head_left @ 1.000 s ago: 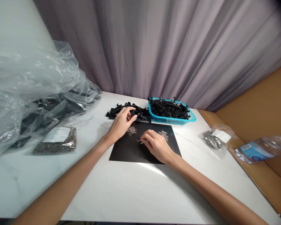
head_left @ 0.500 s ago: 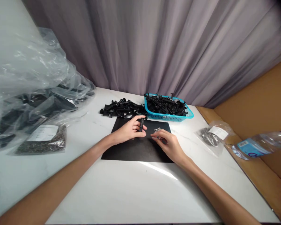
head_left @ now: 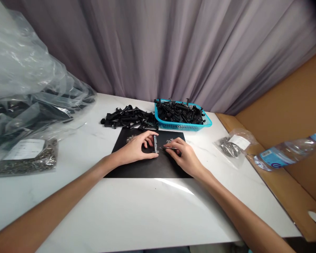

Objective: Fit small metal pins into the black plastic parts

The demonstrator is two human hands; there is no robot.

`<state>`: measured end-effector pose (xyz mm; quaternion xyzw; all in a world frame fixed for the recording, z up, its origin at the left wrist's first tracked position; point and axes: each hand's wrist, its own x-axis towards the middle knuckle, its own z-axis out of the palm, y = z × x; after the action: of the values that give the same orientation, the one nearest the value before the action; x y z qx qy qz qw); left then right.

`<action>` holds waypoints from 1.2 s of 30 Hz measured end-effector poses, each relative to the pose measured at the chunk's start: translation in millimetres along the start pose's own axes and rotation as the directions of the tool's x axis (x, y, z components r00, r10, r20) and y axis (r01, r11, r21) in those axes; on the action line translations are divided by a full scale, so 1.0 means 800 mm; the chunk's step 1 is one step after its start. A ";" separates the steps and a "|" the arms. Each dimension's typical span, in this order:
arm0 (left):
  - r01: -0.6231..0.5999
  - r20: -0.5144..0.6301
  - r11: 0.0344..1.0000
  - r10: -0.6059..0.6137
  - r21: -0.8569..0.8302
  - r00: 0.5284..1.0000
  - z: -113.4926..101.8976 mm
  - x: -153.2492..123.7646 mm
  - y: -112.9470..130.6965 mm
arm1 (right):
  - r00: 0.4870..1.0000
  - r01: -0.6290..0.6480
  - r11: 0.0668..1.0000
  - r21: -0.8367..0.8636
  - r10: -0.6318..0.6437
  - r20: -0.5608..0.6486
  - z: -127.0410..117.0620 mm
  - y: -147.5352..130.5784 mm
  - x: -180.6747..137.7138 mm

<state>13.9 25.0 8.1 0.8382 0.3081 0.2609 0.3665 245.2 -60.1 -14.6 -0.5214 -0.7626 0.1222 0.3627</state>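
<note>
Over the black mat (head_left: 147,172), my left hand (head_left: 135,149) is closed on a narrow black plastic part (head_left: 155,144). Thumb and forefinger grip it at its two ends, so it stands on end. My right hand (head_left: 185,154) pinches a thin metal piece (head_left: 171,148), too small to identify surely; its tip points at the plastic part, with a slight gap between them. A small heap of shiny metal bits (head_left: 170,141) lies just behind my right fingers. Another such heap (head_left: 131,138) lies behind my left hand, partly covered by it.
Behind the mat are a pile of black plastic parts (head_left: 131,117) and a blue basket (head_left: 184,127) full of them. Bags of metal bits lie left (head_left: 28,154) and right (head_left: 230,146). A large plastic bag (head_left: 37,77) stands left; a water bottle (head_left: 287,154) lies on cardboard (head_left: 292,186).
My left hand has turned the plastic part so that a lighter-looking side shows. The right hand has lifted its metal piece from the heap towards the part. The whole view has shifted slightly.
</note>
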 end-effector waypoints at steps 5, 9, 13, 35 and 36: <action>-0.021 0.000 0.993 0.021 -0.115 1.000 0.000 0.002 -0.008 | 0.988 0.143 0.954 -0.264 -0.121 0.099 0.008 -0.006 -0.005; 0.030 0.060 0.966 -0.014 -0.258 0.998 0.002 0.002 -0.009 | 0.988 0.152 0.928 -0.339 -0.142 0.055 0.014 -0.009 -0.004; 0.095 0.145 0.934 -0.047 -0.344 0.988 0.004 0.000 -0.002 | 0.991 0.132 0.952 -0.275 -0.135 0.007 0.015 -0.008 -0.003; 0.117 0.125 0.911 -0.073 -0.394 0.990 0.003 0.000 0.019 | 0.987 -0.132 0.974 0.183 0.146 -0.062 -0.009 -0.012 0.001; 0.105 0.125 0.910 -0.059 -0.402 0.990 0.004 -0.001 0.017 | 0.990 -0.120 0.979 0.164 0.130 -0.052 -0.010 -0.013 0.000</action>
<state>20.0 16.0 16.5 0.7429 0.2612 0.2572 0.5601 243.3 -66.1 -2.6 -0.5409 -0.7043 0.1893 0.4190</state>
